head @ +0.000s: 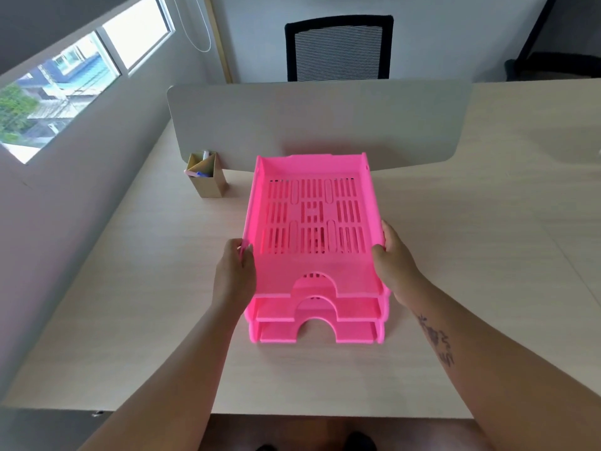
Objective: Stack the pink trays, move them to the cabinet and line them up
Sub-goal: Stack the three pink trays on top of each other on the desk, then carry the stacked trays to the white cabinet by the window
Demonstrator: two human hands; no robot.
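Note:
Three pink slotted trays sit stacked on the pale wooden desk (455, 288). The top pink tray (313, 271) lies slightly raised and tilted over the two lower pink trays (312, 332), whose arched front edges show beneath it. My left hand (234, 275) grips the top tray's left side wall near the front. My right hand (395, 262) grips its right side wall, thumb over the rim. No cabinet is in view.
A grey divider panel (318, 122) stands across the desk just behind the trays. A cardboard pen holder (206, 177) with pens stands to the left of the trays. A black mesh chair (338, 48) is behind the divider. A window (65, 79) is on the left wall.

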